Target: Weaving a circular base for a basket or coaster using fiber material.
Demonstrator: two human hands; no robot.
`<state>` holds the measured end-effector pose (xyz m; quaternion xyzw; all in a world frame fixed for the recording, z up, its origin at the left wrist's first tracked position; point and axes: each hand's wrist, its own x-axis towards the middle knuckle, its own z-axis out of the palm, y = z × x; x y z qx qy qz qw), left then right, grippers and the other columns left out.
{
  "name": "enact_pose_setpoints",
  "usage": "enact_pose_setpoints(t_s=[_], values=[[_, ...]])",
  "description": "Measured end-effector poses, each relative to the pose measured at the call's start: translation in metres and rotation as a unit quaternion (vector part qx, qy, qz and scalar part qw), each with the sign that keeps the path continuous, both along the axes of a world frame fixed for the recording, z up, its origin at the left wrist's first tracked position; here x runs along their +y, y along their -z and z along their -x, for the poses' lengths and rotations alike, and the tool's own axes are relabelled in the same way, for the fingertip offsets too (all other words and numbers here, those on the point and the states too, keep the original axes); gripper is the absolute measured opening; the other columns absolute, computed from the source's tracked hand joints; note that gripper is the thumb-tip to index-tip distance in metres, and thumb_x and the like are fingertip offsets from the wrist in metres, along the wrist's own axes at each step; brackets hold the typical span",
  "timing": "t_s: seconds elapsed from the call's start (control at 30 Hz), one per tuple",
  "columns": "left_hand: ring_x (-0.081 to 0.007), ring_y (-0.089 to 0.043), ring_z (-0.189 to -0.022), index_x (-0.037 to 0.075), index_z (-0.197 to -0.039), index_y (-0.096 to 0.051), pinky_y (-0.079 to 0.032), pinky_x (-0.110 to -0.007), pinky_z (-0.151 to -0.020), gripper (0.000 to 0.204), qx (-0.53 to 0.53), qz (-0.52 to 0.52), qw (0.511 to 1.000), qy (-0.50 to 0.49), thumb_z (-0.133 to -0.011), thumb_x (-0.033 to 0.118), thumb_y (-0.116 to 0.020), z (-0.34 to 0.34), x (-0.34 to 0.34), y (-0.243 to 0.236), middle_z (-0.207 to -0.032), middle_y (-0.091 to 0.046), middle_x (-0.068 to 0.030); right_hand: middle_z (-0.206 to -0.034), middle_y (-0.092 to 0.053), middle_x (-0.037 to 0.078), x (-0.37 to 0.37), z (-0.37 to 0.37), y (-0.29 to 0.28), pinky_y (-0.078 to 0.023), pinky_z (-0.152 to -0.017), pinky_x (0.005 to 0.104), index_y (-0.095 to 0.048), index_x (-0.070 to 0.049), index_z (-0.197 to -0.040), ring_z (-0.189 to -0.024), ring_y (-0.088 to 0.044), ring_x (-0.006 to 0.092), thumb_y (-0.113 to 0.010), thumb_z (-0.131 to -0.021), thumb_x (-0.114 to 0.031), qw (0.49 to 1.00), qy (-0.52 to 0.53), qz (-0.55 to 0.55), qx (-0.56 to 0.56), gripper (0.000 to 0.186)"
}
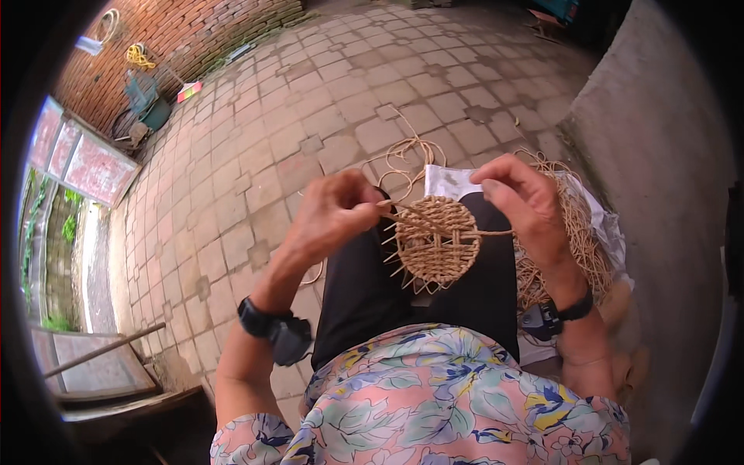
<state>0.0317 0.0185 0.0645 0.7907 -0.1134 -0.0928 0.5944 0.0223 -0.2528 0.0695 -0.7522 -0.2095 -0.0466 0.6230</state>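
Note:
A round woven disc of tan paper cord (436,252), with thin spokes sticking out along its left and lower edges, rests over my black-trousered thighs. My left hand (353,203) pinches strands at the disc's upper left. My right hand (518,198) is curled above and right of the disc, thumb and forefinger close together; what is between them is too small to make out. A cord runs from the disc's right edge under this hand. Dark devices are strapped to both wrists.
Tangled tan cord (572,260) lies on white sheeting at my right beside a concrete wall (659,155). Loose loops lie on the paving (232,170) ahead. At left are panels (93,155), a long bar (116,345) and, along the brick wall, a green bucket (155,116).

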Motion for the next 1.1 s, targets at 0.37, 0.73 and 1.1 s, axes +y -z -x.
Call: enact_pose_setpoints(t_s=[0.37, 0.73, 1.1], values=[[-0.0158, -0.063, -0.078, 0.005, -0.092, -0.055, -0.052, -0.027, -0.064, 0.012, 0.134, 0.375, 0.916, 0.056, -0.085, -0.004, -0.058, 0.032, -0.023, 0.01, -0.091, -0.065, -0.01, -0.087, -0.066, 0.004, 0.025, 0.031, 0.032, -0.047, -0.063, 0.0238, -0.061, 0.0, -0.104, -0.075, -0.058, 0.0049, -0.065, -0.094, -0.009, 0.982, -0.103, -0.091, 0.13, 0.014], [-0.0045, -0.05, -0.059, 0.007, -0.129, -0.059, -0.041, -0.02, -0.052, 0.041, 0.221, 0.095, 0.97, -0.025, -0.09, 0.018, -0.066, 0.074, -0.014, 0.071, -0.08, -0.06, 0.0015, -0.081, -0.061, 0.011, 0.018, 0.022, 0.028, -0.05, -0.062, 0.0369, -0.065, -0.003, -0.087, -0.069, -0.063, 0.0297, -0.069, -0.081, -0.004, 0.951, -0.008, 0.262, -0.162, 0.007], [-0.004, -0.043, -0.048, 0.01, -0.15, -0.034, -0.042, -0.02, -0.047, 0.063, 0.366, 0.238, 0.893, 0.113, -0.093, 0.019, -0.062, 0.052, -0.023, 0.071, -0.073, -0.06, -0.0042, -0.078, -0.06, 0.011, 0.031, 0.016, 0.029, -0.052, -0.063, 0.0413, -0.06, -0.004, -0.079, -0.073, -0.065, 0.0314, -0.067, -0.076, -0.007, 0.906, -0.032, 0.362, -0.218, 0.008]])
